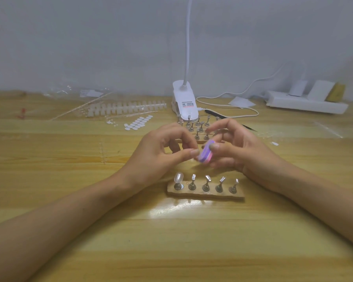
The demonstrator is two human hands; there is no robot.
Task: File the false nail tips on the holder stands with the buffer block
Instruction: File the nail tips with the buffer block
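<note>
We see the purple-and-pink buffer block [206, 152], blurred and tilted, raised at frame centre. Below it, five metal holder stands [206, 185] line a wooden base [205, 195]; the leftmost carries a clear nail tip [178, 177].

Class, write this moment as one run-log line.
right hand: grips buffer block | left hand: pinching at its edge, contents unclear | wooden base: five stands, nail tip on leftmost only

Wooden table [69, 200], pale grey wall [90, 37] — white clip lamp [184, 102]

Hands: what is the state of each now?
Right hand: holds the pink-and-purple buffer block.
Left hand: pinched beside it; holding what cannot be told.
</note>
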